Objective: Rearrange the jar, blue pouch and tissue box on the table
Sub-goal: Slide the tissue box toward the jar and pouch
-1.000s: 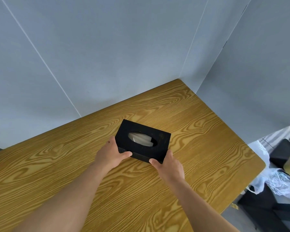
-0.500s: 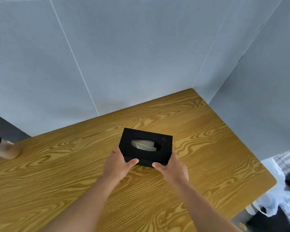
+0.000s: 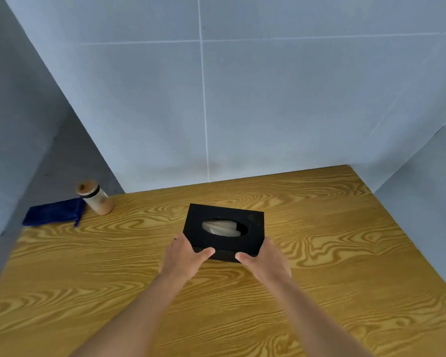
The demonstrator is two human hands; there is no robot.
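Tissue box (image 3: pixel 223 231), black, sat at table (image 3: pixel 345 253) centre. Left hand (image 3: pixel 183 256) gripped near-left corner, right hand (image 3: pixel 264 261) gripped near-right corner, thumbs on top. Box looked light, stiff, not fragile; two-side hold seemed best. Jar (image 3: pixel 94 197) and blue pouch (image 3: pixel 53 215) were at 10 o'clock, touching or nearly; jar probably fragile, pouch soft.

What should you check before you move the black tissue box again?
1. Left hand grips the tissue box: ok.
2. Right hand grips its other near corner: ok.
3. Tissue tucked inside the opening: ok.
4. Jar and blue pouch stand apart from the box, at the table's far left: ok.
5. Box lifted or resting on the table: cannot tell.
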